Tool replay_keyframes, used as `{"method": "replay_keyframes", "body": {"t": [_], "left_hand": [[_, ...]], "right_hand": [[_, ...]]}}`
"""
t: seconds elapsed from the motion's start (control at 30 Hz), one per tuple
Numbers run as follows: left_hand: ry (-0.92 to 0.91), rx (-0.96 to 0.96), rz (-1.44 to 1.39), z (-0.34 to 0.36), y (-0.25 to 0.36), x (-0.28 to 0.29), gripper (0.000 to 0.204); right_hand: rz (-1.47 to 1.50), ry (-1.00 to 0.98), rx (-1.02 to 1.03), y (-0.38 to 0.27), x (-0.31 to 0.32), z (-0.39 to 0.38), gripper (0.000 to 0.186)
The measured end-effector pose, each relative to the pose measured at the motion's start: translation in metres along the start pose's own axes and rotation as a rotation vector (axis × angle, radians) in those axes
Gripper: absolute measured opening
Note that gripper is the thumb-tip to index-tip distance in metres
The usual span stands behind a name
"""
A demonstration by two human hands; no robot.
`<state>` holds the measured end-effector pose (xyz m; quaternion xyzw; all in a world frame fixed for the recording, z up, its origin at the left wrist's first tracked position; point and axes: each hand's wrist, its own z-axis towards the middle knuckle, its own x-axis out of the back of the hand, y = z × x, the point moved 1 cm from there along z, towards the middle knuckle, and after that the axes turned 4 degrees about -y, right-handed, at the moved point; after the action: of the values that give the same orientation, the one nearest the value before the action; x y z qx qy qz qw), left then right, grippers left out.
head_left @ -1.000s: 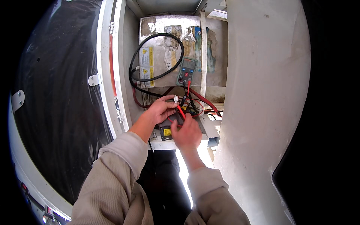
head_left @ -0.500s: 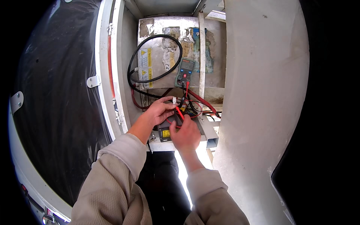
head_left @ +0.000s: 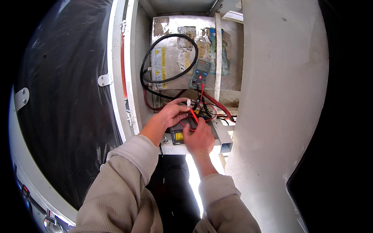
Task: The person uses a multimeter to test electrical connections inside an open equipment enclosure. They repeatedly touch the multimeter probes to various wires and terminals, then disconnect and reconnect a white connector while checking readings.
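Observation:
My left hand (head_left: 173, 114) pinches a small white plug connector (head_left: 189, 102) between thumb and fingers. My right hand (head_left: 201, 139) is closed on a red test probe (head_left: 194, 115), slanting up with its tip at or close to the connector; whether it touches metal inside is too small to tell. Whether a black probe is also in my fingers I cannot make out. Above the hands a multimeter (head_left: 201, 73) leans against a worn metal box (head_left: 171, 29), with red and black leads plugged into its lower end. Beneath my hands lies a dark unit with a yellow label (head_left: 179, 136).
A thick black cable (head_left: 197, 50) loops over the metal box. Thick red cables (head_left: 219, 105) and thinner wires crowd behind my hands. A white frame post (head_left: 132, 70) stands left, beside a dark film-covered panel (head_left: 70, 85). A pale panel (head_left: 279, 85) rises on the right.
The whole scene has shifted slightly to the right in view. Both hands keep the same grips, and the probe stays by the connector.

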<state>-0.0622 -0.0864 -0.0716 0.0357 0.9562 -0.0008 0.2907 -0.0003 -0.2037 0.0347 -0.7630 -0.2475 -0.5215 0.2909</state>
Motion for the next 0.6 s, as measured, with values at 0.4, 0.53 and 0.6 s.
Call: {"method": "replay_keyframes", "body": {"t": [0.4, 0.53, 0.6], "left_hand": [[0.011, -0.001, -0.026, 0.0017, -0.0014, 0.0034, 0.048], [0.004, -0.005, -0.036, 0.0036, -0.0024, 0.0054, 0.049], [0.003, -0.006, -0.034, 0.0032, -0.0023, 0.0044, 0.050]], "right_hand": [[0.019, -0.149, -0.079, -0.0005, -0.0005, -0.0011, 0.050], [0.009, -0.156, -0.078, -0.0005, -0.0002, -0.0007, 0.050], [0.012, -0.153, -0.075, 0.0002, -0.0009, -0.0011, 0.050]]}}
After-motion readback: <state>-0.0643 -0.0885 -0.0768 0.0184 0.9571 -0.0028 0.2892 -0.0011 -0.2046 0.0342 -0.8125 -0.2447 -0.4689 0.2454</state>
